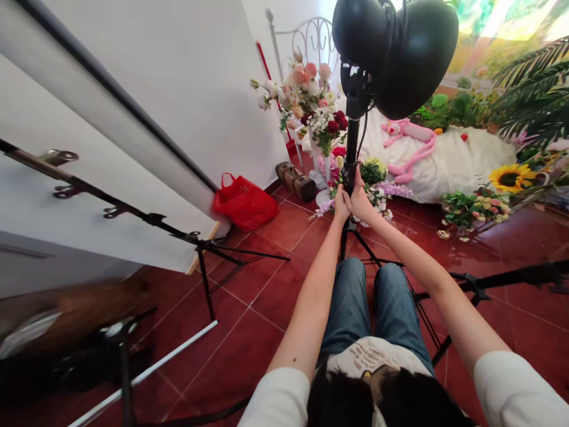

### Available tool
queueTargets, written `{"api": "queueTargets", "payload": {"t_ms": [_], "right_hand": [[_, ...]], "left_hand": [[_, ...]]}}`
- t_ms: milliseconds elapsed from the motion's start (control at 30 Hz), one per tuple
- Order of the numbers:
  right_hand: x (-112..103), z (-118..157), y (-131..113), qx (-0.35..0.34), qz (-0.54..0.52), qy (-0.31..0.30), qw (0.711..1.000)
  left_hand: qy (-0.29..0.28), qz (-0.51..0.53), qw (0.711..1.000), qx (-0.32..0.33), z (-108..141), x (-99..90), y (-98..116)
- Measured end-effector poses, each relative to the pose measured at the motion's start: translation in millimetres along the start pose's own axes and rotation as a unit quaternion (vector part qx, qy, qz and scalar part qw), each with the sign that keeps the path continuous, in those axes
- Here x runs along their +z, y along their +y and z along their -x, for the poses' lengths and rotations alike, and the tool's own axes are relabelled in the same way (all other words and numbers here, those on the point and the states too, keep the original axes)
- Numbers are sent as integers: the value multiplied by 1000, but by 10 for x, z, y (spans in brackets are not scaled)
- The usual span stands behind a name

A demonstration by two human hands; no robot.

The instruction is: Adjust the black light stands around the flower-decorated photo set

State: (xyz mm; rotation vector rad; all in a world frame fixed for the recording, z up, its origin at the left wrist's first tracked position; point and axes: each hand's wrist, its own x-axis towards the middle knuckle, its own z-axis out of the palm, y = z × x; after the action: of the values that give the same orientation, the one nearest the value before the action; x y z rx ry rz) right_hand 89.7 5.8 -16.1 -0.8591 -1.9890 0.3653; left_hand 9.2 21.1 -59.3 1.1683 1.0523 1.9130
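In the head view, I watch both hands meet on the black pole (353, 139) of a lamp, straight out in front of the person's jeans-clad knees (350, 279). The left hand (341, 204) and the right hand (361, 200) press close together with fingers wrapped around it, grasping. Neither is nearer, since both touch it, though the right reaches a little higher, its thumb seeming to lie up along the shaft. The pole's long axis runs close to upright, from the spread legs (367, 248) below to the bulky lamp head (413, 65) above. To my eye this relation matters most: the bulk sits over the grip and bulges out to the right of the pole.

The fingers cover the section they hold, so I can't tell whether a collar or knob lies under them. The lamp head is cut off by the top edge, and its front is turned out of sight. The knees hide part of the legs. A thin cable (365, 127) hangs beside the pole, and I lose it near the flowers (373, 171). At the far left, a brown heap (84, 308) is too blurred to name
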Motion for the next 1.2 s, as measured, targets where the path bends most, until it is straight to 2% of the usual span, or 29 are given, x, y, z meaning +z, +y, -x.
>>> {"api": "queueTargets", "payload": {"t_ms": [167, 333, 700, 800, 967, 1133, 1200], "right_hand": [[-210, 321, 79, -14, 11, -36, 999], [-322, 514, 133, -10, 26, -58, 998], [-257, 56, 353, 14, -16, -54, 998], [-231, -66, 425, 50, -40, -46, 997], [-143, -225, 497, 156, -94, -22, 983], [-125, -245, 533, 277, -212, -7, 937], [-145, -244, 533, 298, -249, -13, 921]], "left_hand": [[-28, -65, 997, -5, 56, -26, 71], [-10, -116, 993, -19, 69, -44, 71], [6, -134, 990, -32, 84, -38, 114], [4, -132, 991, -34, 79, -40, 103], [-10, -138, 990, -35, 63, -57, 63], [-17, -136, 990, -38, 61, -53, 54], [-20, -132, 990, -40, 64, -48, 62]]}}
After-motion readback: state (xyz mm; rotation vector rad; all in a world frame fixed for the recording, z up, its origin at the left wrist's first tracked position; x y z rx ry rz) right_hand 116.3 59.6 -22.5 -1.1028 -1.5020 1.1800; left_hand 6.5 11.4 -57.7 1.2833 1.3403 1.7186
